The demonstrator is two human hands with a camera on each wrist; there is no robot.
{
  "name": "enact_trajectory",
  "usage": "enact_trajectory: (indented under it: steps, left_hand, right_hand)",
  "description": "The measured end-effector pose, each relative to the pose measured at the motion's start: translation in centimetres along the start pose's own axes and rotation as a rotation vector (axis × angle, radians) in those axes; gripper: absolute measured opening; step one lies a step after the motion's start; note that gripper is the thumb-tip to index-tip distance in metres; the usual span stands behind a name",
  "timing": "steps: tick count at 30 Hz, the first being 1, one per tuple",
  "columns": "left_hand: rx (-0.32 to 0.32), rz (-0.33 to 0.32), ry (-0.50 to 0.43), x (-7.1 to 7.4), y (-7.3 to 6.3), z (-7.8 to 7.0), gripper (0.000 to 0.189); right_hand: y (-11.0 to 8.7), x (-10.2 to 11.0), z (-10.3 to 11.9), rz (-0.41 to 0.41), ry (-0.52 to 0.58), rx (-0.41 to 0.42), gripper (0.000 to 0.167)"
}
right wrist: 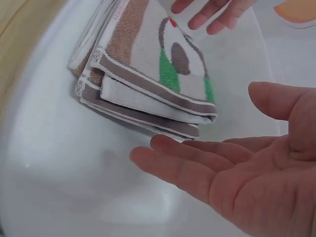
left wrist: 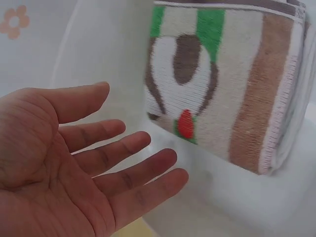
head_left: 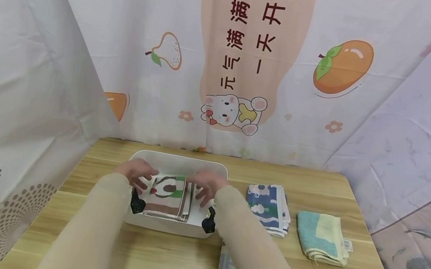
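- The folded cotton towel in beige, brown and green stripes, with a white oval motif (head_left: 169, 201), lies flat inside the white plastic bin with rounded corners (head_left: 166, 226), nearer its left wall.
- That bin stands by the far edge of the wood-grain desk (head_left: 163, 260), closer to the far-left corner than to the far-right one.
- The left hand (left wrist: 59, 182) is beside the towel, fingers spread and extended – gripping nothing.
- The right hand (right wrist: 247, 182) is on the towel's other side, fingers extended, grip released; whether its fingertips brush the cloth I cannot tell.
- Right of the bin lies a folded blue, white and green patterned towel (head_left: 265, 206).
- Toward the desk's right edge is a folded teal and cream towel (head_left: 320, 237) – a white label sticks out.
- A folded greyish towel with blue patterning (head_left: 230, 267) lies nearer the front edge, partly hidden by the right sleeve (head_left: 251, 251).
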State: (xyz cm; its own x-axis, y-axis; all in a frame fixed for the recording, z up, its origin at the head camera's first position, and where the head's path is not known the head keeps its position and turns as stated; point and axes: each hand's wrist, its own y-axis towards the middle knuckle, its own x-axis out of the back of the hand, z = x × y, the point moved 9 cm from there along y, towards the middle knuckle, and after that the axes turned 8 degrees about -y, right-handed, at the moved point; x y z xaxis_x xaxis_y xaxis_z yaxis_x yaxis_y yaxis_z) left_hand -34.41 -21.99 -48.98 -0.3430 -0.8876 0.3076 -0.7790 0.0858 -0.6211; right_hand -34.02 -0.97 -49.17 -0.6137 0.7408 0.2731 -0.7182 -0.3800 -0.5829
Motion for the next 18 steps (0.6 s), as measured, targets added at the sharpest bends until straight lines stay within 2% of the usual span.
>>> enact_trajectory:
  steps: [6, 9, 13, 18]
  left_hand:
    - [-0.089, 0.005, 0.003, 0.5, -1.6, -2.2, 0.055]
    - [-0.144, -0.016, 0.003, 1.4, -1.8, -2.8, 0.054]
    - [-0.236, -0.070, -0.036, 3.4, -2.1, -3.3, 0.050]
    - [-0.331, -0.175, -0.088, 6.1, -3.5, -3.1, 0.048]
  right_hand:
    - [-0.8, 0.6, 0.8, 0.013, 0.039, 0.023, 0.074]
    - [-1.4, 0.9, 1.2, 0.029, 0.058, 0.044, 0.073]
    - [-2.3, 1.5, 1.8, 0.034, 0.062, 0.083, 0.069]
    - [-3.1, 2.8, 1.9, 0.048, 0.100, 0.120, 0.066]
